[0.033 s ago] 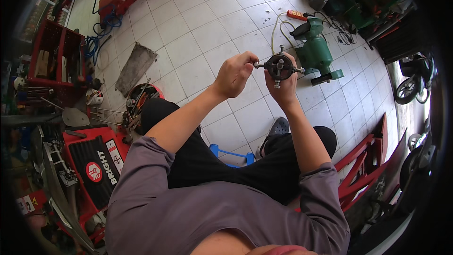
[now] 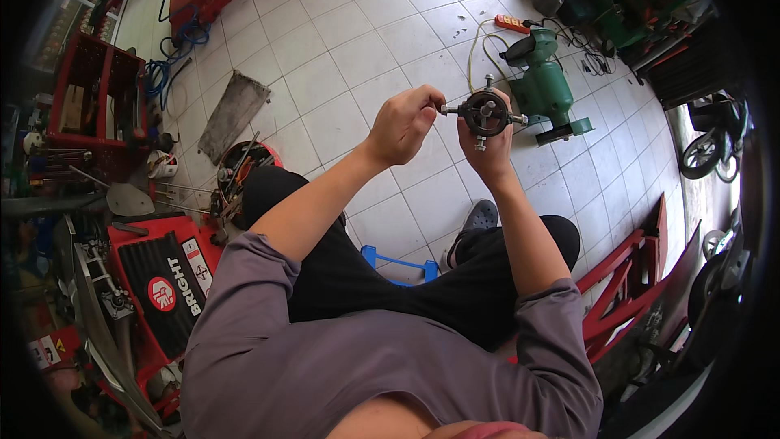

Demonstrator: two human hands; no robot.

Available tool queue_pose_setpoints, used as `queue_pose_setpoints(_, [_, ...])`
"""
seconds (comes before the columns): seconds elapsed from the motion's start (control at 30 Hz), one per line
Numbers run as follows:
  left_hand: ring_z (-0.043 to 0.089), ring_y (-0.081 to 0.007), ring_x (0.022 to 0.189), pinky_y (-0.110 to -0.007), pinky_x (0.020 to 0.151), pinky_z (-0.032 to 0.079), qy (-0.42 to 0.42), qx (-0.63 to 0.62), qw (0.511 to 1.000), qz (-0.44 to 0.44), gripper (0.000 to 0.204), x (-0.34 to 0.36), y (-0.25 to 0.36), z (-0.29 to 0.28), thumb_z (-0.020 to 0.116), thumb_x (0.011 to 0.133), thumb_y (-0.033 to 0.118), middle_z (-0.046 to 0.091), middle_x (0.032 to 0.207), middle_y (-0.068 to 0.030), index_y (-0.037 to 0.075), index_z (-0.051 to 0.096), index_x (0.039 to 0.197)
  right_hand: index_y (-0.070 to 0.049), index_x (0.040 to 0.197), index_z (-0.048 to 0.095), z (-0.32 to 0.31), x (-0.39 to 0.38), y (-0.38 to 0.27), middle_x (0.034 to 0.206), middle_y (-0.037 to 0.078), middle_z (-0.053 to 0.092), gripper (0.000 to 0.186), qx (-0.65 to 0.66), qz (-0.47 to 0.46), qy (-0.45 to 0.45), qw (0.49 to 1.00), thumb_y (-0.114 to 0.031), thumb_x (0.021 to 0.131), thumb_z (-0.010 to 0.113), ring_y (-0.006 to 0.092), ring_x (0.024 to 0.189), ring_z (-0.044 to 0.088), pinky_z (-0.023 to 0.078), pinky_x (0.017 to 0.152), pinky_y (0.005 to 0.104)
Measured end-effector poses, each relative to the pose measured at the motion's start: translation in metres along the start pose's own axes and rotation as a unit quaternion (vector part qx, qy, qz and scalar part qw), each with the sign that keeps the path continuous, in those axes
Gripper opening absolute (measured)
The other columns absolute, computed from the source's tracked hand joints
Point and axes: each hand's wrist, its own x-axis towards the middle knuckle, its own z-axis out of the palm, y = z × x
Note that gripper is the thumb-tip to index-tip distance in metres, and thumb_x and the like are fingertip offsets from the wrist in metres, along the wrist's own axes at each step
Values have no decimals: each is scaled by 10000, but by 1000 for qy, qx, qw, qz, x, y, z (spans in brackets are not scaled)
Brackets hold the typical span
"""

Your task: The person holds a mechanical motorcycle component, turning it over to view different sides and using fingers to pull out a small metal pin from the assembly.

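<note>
- Round dark metal part (image 2: pixel 485 114), studs sticking out around its rim: held above the white tiled floor (image 2: pixel 349 57).
- Right hand (image 2: pixel 487 146): closed around the part from behind.
- Left hand (image 2: pixel 402 123): fingers pinched on its left stud.
- Green bench grinder (image 2: pixel 546 89): just beyond; open tiles to the left.

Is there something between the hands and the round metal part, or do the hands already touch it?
Nothing visible stands between them. The right hand holds the round metal part from behind and below, and the left hand grips the end of the pin sticking out on its left side. The part is in the air, above the white tiled floor.
</note>
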Motion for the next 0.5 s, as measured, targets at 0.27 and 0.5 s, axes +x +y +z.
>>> queue_pose_setpoints(0.27, [510,-253,581,-340,546,425,-13,138,982,128,157,9,9,-4,524,890,191,527,692,-94,35,530,885,-47,938,570,0,0,-5,1003,147,564,185,26,5,-11,1000,-112,795,667,339,881,545,430,766,448])
queue_pose_setpoints(0.5, [474,-304,564,-379,515,389,22,129,984,122,191,9,3,4,480,916,159,468,644,-117,30,485,775,-40,908,557,10,-9,-15,905,139,560,207,113,103,-56,987,-51,727,657,336,782,553,438,628,419])
